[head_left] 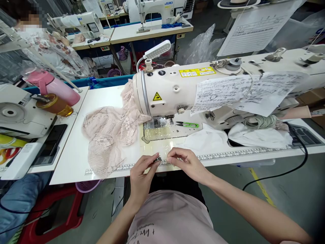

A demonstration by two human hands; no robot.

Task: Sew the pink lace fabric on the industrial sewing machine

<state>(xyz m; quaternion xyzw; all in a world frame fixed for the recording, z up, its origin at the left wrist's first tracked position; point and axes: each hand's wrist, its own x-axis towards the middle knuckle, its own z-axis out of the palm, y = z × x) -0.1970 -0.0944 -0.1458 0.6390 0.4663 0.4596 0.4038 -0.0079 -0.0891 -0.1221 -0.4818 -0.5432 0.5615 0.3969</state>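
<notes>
My left hand (141, 174) and my right hand (186, 162) meet at the front edge of the white sewing table (73, 159), over its printed ruler strip. Both pinch a small dark metal part (157, 159) between their fingertips; what it is I cannot make out. Behind them stands the cream sewing machine (172, 91) with its needle plate (162, 130). Pale pink lace fabric (109, 132) lies bunched to the left of the needle. Green-handled thread snips (188, 124) rest on the machine bed.
Paper sheets (243, 89) hang over the machine arm. White cloth (256, 135) lies at the right. A pink bottle (56, 88) and amber jar (54, 103) stand left, beside a black phone (52, 139). Another person (50, 47) sits far left. A black cable (299, 162) hangs right.
</notes>
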